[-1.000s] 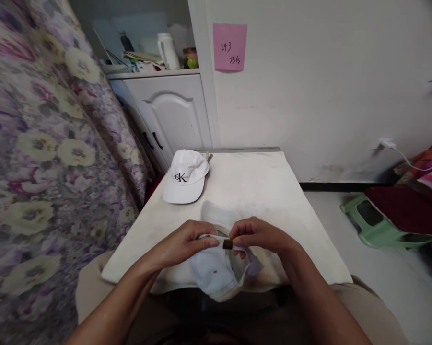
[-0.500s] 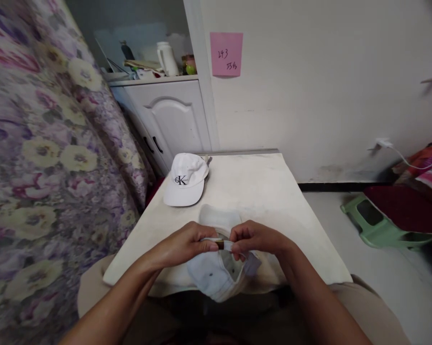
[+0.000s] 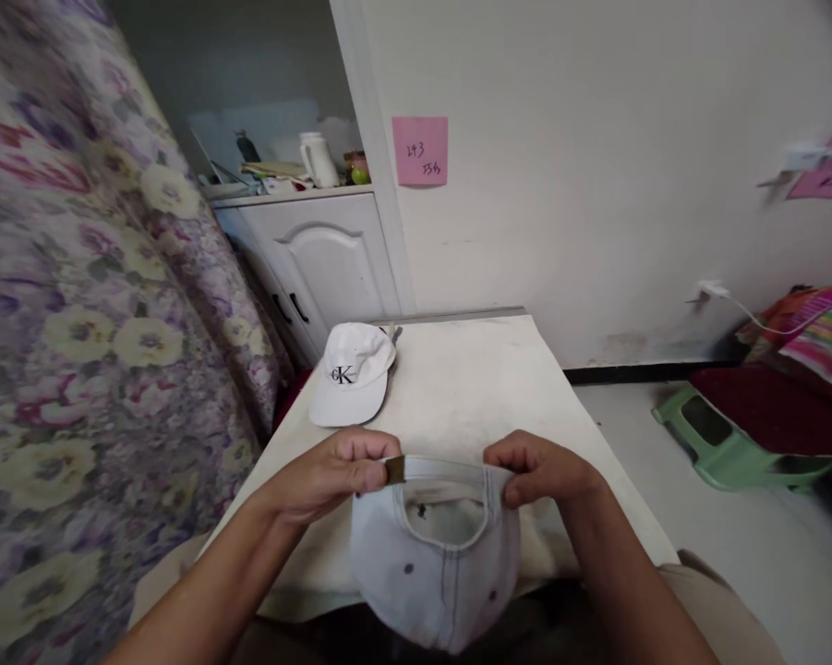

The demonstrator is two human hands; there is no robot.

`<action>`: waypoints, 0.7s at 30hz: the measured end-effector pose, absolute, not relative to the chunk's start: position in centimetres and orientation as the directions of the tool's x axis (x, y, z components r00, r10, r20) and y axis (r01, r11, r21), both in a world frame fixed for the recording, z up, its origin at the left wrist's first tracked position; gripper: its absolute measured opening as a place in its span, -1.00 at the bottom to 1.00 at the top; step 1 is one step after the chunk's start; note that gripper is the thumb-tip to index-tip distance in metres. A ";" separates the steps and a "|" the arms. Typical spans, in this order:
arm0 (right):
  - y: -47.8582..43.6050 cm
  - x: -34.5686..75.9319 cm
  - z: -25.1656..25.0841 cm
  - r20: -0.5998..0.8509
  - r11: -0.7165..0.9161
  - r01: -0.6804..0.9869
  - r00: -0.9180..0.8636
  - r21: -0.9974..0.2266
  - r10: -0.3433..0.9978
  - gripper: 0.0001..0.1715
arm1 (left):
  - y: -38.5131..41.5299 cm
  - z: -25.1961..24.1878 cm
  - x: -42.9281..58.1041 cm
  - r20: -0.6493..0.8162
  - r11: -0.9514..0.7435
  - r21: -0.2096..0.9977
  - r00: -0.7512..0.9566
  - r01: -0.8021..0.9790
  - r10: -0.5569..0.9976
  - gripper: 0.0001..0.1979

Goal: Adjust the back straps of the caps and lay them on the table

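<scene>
Fingers pinching pale cloth cap, arched opening, brown tab

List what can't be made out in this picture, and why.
All in the head view:
Pale cap: its front is hidden behind its back.
Dark mark inside it: too small to read.
Right hand: some fingers partly hidden by the cap.
Striped cloth: cut off by the right edge.
Floral curtain: cut off by the left.

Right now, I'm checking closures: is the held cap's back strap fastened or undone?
Fastened: the strap runs unbroken across the back to the brown clasp.
</scene>
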State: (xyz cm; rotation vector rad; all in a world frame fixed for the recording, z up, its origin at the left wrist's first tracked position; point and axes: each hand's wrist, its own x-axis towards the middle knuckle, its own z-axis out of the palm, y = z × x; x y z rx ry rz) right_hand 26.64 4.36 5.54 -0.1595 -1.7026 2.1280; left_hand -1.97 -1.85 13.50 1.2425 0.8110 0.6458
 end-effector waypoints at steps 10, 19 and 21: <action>1.8 25.5 5.1 0.234 -0.385 -0.562 -0.738 -0.732 0.633 -0.48 | -2.3 12.9 1.7 -0.045 0.399 0.755 0.566 -0.520 0.823 -0.73; 3.0 23.5 4.8 0.172 -0.447 -0.616 -0.690 -0.649 0.703 -0.59 | 0.5 8.7 2.3 0.035 0.417 0.644 0.569 -0.641 0.822 -0.82; 3.3 23.3 4.9 0.151 -0.428 -0.627 -0.659 -0.651 0.737 -0.59 | 1.2 8.1 2.1 0.023 0.411 0.648 0.556 -0.641 0.831 -0.82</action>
